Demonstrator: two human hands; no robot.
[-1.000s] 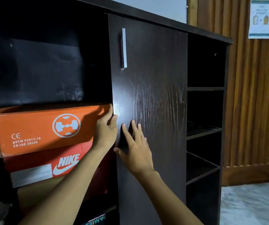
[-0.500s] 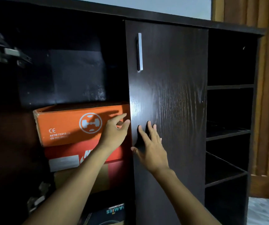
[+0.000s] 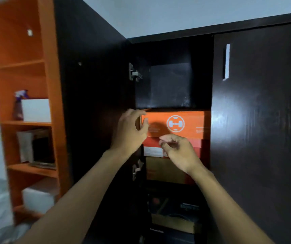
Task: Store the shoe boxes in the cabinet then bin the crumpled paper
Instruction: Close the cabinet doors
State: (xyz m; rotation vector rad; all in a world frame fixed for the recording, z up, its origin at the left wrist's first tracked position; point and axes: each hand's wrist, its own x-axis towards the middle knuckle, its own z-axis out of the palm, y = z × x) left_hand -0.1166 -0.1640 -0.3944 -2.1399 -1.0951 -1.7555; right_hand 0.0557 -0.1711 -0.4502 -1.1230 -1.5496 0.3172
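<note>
Cabinet point(image 3: 173, 36) stood with its left door point(image 3: 92, 103) swung wide and its right door point(image 3: 257, 120) closed. The shoe boxes sat stacked in the open bay: orange box point(image 3: 190, 131) on top, red box point(image 3: 196, 147) under it, brown box point(image 3: 165, 171) below. Left grip point(image 3: 129, 131) curled round the orange box's left end. Right grip point(image 3: 178, 152) hovered just in front of the red box, fingers loosely curled, pinching nothing. Risks, as judged: the top box looked tight under the shelf above, so a skewed push could jam it or shift the stack. Shutting the door early could catch fingers or a box end that stuck out. Crumpled paper was not in view. Writing: the orange box bore a round white logo point(image 3: 175, 123) with a dumbbell-like shape, but its small print was too blurred. The white label point(image 3: 153, 151) on the red box was unreadable, and no brand name was legible.
</note>
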